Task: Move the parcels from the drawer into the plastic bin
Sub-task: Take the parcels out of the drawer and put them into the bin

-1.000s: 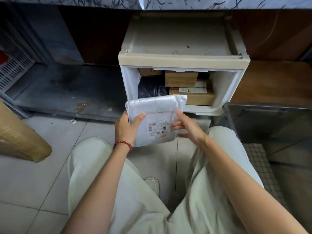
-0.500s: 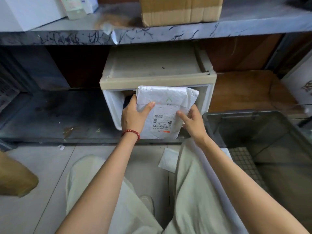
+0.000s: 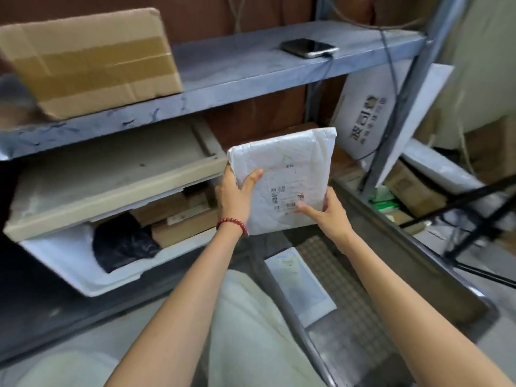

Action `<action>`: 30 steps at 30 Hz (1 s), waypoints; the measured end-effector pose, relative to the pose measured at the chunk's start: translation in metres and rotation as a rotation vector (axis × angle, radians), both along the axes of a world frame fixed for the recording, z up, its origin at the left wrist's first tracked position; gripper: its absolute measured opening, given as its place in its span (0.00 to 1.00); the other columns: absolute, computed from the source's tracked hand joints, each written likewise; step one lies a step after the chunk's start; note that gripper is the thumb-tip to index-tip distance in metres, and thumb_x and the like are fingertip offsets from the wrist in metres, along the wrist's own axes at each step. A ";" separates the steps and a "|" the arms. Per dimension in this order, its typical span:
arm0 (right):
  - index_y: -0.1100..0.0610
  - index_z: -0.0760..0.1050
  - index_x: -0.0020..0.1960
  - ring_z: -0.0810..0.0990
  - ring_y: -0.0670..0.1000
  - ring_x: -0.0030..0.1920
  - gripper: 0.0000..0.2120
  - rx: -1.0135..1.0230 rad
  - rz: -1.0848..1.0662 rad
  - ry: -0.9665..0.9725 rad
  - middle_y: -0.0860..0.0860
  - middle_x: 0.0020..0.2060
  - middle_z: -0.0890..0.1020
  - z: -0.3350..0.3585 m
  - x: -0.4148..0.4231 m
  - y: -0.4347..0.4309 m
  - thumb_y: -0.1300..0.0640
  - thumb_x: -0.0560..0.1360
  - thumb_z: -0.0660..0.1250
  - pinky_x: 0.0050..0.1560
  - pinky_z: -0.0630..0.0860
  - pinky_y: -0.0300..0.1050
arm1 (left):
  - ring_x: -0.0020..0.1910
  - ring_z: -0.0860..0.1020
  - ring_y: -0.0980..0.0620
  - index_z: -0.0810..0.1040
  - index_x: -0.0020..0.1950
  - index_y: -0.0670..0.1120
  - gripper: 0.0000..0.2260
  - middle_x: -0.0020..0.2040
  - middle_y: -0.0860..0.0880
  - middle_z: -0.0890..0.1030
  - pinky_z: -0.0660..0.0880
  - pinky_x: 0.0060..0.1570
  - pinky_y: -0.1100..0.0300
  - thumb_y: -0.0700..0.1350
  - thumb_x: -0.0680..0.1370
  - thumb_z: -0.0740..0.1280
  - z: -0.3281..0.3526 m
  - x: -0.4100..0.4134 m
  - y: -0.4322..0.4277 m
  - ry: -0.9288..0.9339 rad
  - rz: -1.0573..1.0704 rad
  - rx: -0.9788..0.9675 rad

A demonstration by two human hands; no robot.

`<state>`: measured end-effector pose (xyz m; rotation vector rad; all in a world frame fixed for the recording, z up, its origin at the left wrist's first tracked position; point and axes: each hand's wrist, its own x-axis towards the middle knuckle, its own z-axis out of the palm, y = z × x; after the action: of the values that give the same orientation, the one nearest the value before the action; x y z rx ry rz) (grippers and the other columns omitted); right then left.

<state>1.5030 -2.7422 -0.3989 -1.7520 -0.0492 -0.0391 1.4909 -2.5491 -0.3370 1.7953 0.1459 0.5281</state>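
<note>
- I see the left hand [image 3: 233, 196] gripping the white parcel [image 3: 282, 180] at its left edge, thumb curled over the front, the other fingers hidden behind it.
- The right hand [image 3: 326, 213] grips the parcel's lower right corner, thumb pressed on the printed label, fingers wrapped behind.
- The parcel is in the air, upright and slightly tilted, label side towards me. It is clear of the drawer [image 3: 69, 263], to its right, and above the far end of the bin [image 3: 413, 252].
- The drawer stands open under a beige cabinet top [image 3: 111, 185]. Inside I can make out a black parcel [image 3: 122, 244] at the left and brown boxes [image 3: 181, 227] stacked beside it.
- The bin is dark and see-through, on the floor at my right; one flat white mailer [image 3: 301, 283] lies on its grid bottom.
- A red bead bracelet [image 3: 231, 223] sits on the left wrist.
- Above the drawer, a grey shelf [image 3: 251, 68] carries a taped carton [image 3: 89, 60] and a phone [image 3: 308, 48] on a cable.
</note>
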 end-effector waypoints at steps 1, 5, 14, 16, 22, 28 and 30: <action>0.51 0.72 0.61 0.80 0.45 0.56 0.23 0.002 -0.022 0.034 0.43 0.55 0.81 -0.010 -0.003 -0.017 0.49 0.70 0.75 0.58 0.78 0.46 | 0.44 0.78 0.62 0.73 0.54 0.51 0.13 0.45 0.60 0.78 0.77 0.44 0.68 0.52 0.74 0.72 -0.002 0.005 -0.014 0.002 -0.024 -0.014; 0.52 0.76 0.62 0.81 0.46 0.57 0.17 -0.005 -0.102 0.084 0.45 0.56 0.83 -0.043 -0.020 -0.067 0.54 0.73 0.73 0.63 0.76 0.53 | 0.53 0.78 0.49 0.70 0.58 0.50 0.18 0.51 0.54 0.78 0.75 0.55 0.54 0.52 0.73 0.72 -0.021 0.024 -0.059 0.079 -0.142 0.018; 0.48 0.74 0.54 0.79 0.50 0.53 0.10 -0.227 -0.279 0.299 0.45 0.49 0.81 -0.111 -0.048 -0.110 0.50 0.75 0.69 0.54 0.73 0.48 | 0.71 0.63 0.43 0.56 0.76 0.48 0.37 0.74 0.46 0.61 0.68 0.64 0.46 0.57 0.73 0.70 -0.094 0.034 -0.065 0.384 -0.346 0.959; 0.49 0.74 0.55 0.79 0.52 0.52 0.09 -0.305 -0.276 0.378 0.47 0.50 0.81 -0.129 -0.051 -0.115 0.49 0.76 0.68 0.53 0.74 0.51 | 0.70 0.65 0.44 0.61 0.74 0.50 0.31 0.72 0.48 0.66 0.67 0.64 0.46 0.58 0.75 0.67 -0.110 0.032 -0.054 0.392 -0.384 1.142; 0.53 0.73 0.54 0.78 0.58 0.53 0.11 -0.458 -0.251 0.598 0.52 0.49 0.81 -0.178 -0.041 -0.114 0.48 0.76 0.67 0.52 0.75 0.53 | 0.67 0.68 0.48 0.68 0.69 0.53 0.22 0.67 0.51 0.73 0.63 0.67 0.49 0.58 0.77 0.64 -0.143 0.024 -0.030 0.317 -0.400 1.246; 0.54 0.76 0.55 0.81 0.58 0.52 0.16 -0.304 -0.336 0.727 0.55 0.50 0.82 -0.209 -0.018 -0.110 0.48 0.71 0.73 0.51 0.81 0.59 | 0.66 0.70 0.49 0.69 0.68 0.53 0.20 0.64 0.51 0.75 0.61 0.67 0.49 0.56 0.77 0.63 -0.157 0.032 -0.024 0.268 -0.415 1.310; 0.56 0.76 0.56 0.81 0.58 0.54 0.19 -0.112 -0.495 0.736 0.55 0.52 0.82 -0.218 -0.015 -0.108 0.50 0.69 0.76 0.55 0.79 0.59 | 0.65 0.70 0.49 0.69 0.68 0.53 0.20 0.64 0.51 0.75 0.60 0.67 0.49 0.56 0.78 0.63 -0.160 0.037 -0.026 0.263 -0.417 1.306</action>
<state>1.4882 -2.8504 -0.6173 -1.7560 0.9303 0.2522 1.5280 -2.5755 -0.4965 3.0493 -0.5106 0.0145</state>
